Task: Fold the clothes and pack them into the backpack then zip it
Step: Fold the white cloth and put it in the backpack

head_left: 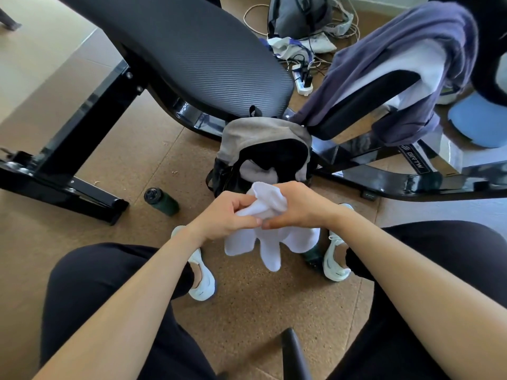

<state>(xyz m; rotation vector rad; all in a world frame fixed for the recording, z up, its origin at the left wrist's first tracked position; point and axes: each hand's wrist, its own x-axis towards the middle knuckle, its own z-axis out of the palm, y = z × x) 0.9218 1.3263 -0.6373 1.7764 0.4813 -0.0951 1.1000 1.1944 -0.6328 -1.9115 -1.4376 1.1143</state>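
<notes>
Seated person, both hands meeting low over the floor (247, 311), just in front of the open backpack (263, 152). Left hand (227, 215) and right hand (301, 207) are both closed on a bunch of white socks (270, 229); the upper part is balled between the fingers (247, 200), and several loose toe ends hang below. Backpack stands on the floor against the black bench (192, 50), mouth gaping toward the person, with something pale already inside. Purple garment (397, 64) lies draped over the bench arm at right, apparently not yet folded. Step in hand looks like rolling the socks into one bundle. Best done by gathering the dangling ends up first, then turning one cuff over the lot so nothing trails when it goes in. Room: the path from hands to bag mouth is short and open. Dark bottle (162, 201) lies on the floor left of the bag, clear of it. Bench frame crowds the bag behind and at right, so load from the front.
</notes>
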